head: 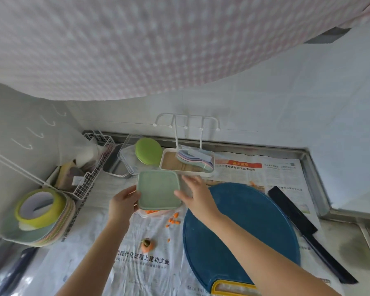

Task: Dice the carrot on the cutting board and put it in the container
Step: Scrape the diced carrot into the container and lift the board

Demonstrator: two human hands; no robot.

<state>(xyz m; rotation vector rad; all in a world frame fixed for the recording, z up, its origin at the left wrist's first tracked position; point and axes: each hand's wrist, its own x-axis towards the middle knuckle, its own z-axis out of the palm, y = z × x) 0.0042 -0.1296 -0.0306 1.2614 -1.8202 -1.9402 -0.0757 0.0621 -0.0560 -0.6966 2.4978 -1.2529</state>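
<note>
Currently the left hand point(123, 202) and right hand point(192, 195) grip opposite edges of the green lid point(158, 190), fingers curled on it. The lid covers the container point(142, 214) of diced carrot point(152, 211). Loose dice point(174, 218) lie between the container and the cutting board point(239, 231), and a knife point(308, 231) lies to the board's right.

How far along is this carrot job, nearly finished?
Nearly done. The round blue cutting board is bare and the black knife lies beside it, so dicing looks finished. Orange dice show in the translucent container under the pale green square lid, which the left hand and right hand hold over it. Left to do: a few stray carrot cubes beside it, and closing it.
</note>
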